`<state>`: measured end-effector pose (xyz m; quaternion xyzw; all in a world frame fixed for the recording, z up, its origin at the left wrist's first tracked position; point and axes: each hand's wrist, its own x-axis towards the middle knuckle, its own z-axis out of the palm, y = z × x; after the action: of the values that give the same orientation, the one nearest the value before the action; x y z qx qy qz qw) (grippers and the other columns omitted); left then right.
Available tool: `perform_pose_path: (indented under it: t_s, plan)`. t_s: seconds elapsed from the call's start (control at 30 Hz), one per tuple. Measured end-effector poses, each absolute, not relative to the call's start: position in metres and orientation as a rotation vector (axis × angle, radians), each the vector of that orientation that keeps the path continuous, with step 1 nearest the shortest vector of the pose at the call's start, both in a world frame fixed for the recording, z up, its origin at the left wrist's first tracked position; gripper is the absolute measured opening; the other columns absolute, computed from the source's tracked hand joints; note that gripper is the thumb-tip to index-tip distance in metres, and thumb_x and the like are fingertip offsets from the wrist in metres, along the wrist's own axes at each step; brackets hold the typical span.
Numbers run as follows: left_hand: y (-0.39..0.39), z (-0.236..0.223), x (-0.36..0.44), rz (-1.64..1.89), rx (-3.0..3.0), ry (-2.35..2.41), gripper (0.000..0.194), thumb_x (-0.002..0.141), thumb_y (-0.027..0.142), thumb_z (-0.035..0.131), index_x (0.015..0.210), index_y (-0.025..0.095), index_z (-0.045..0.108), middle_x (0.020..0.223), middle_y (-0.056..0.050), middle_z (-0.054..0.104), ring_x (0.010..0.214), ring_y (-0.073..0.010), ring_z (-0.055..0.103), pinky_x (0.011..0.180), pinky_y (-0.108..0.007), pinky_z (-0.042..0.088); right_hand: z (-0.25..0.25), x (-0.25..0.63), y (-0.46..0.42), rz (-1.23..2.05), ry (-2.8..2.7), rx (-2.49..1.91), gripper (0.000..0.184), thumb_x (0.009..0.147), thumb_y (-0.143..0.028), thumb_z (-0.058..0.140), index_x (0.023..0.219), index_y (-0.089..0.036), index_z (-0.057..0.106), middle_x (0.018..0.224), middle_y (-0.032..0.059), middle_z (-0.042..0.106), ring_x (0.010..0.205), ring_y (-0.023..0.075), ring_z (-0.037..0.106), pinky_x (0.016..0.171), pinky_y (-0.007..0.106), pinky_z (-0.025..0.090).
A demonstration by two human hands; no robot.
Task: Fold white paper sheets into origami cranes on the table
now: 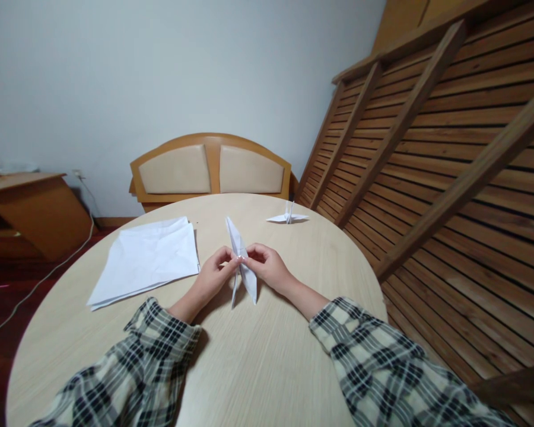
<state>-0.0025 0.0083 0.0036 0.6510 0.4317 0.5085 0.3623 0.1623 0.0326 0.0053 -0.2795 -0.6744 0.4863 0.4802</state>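
Note:
Between my two hands is a white folded paper crane [249, 283], held a little above the round table [267, 367]. My left hand [214, 273] pinches it near the middle from the left, thumb and fingers together. From the other side my right hand [267, 268] pinches it, the two thumb tips almost meeting at its centre. One long pointed part reaches away from me, and two points come toward me. The fingers cover part of its folds. Farther back on the right stands a finished-looking white paper crane [288, 217] with spread wings.
A stack of white paper sheets [149, 255] lies on the table's left side. Behind the table is a padded wooden headboard [214, 166]. A slatted wooden frame [409, 142] leans along the right. At the far left are a wooden desk [35, 204] and a cable [48, 273].

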Motion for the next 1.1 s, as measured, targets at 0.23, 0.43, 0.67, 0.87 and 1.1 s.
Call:
perform_pose_path:
  t_s: [0.23, 0.43, 0.67, 0.87, 1.1]
  plan:
    - [0.008, 0.006, -0.003, 1.328, 1.706, 1.152, 0.024, 0.082, 0.042, 0.056, 0.079, 0.018, 0.057, 0.076, -0.002, 0.059, 0.073, -0.0168, 0.054, 0.067, -0.030, 0.046, 0.004, 0.162, 0.035, 1.252, -1.591, -0.686, 0.024, 0.078, -0.038, 0.070, 0.088, -0.018, 0.063, 0.083, 0.0012, 0.065, 0.080, 0.0151, 0.061, 0.079, 0.032, 0.048]
    - [0.009, 0.006, -0.004, 1.308, 1.687, 1.209, 0.023, 0.084, 0.040, 0.051, 0.078, 0.018, 0.054, 0.073, -0.001, 0.055, 0.068, -0.0152, 0.050, 0.064, -0.029, 0.043, -0.001, 0.161, 0.040, 1.425, -1.427, -0.770, 0.039, 0.080, -0.033, 0.067, 0.115, -0.019, 0.056, 0.073, -0.0022, 0.059, 0.068, 0.0131, 0.056, 0.068, 0.028, 0.046]
    - [0.010, 0.005, -0.004, 1.293, 1.714, 1.201, 0.024, 0.085, 0.041, 0.051, 0.076, 0.018, 0.051, 0.069, 0.001, 0.050, 0.067, -0.0146, 0.049, 0.063, -0.028, 0.042, 0.004, 0.160, 0.037, 1.422, -1.588, -0.704, 0.031, 0.083, -0.046, 0.062, 0.092, -0.016, 0.065, 0.080, 0.0020, 0.061, 0.072, 0.0134, 0.052, 0.065, 0.026, 0.041]
    - [0.009, 0.004, -0.003, 1.282, 1.731, 1.214, 0.026, 0.086, 0.042, 0.050, 0.076, 0.018, 0.052, 0.069, 0.002, 0.050, 0.066, -0.0142, 0.050, 0.063, -0.028, 0.043, -0.001, 0.160, 0.041, 1.367, -1.541, -0.765, 0.032, 0.078, -0.044, 0.068, 0.094, -0.017, 0.064, 0.086, 0.0031, 0.061, 0.076, 0.0140, 0.054, 0.068, 0.028, 0.042]
    - [0.009, 0.005, -0.001, 1.325, 1.700, 1.210, 0.028, 0.083, 0.043, 0.055, 0.072, 0.017, 0.053, 0.068, 0.001, 0.053, 0.063, -0.0126, 0.051, 0.060, -0.026, 0.044, -0.002, 0.161, 0.042, 1.272, -1.457, -0.748, 0.031, 0.073, -0.040, 0.073, 0.090, -0.018, 0.060, 0.085, 0.0010, 0.061, 0.079, 0.0140, 0.056, 0.076, 0.030, 0.044]
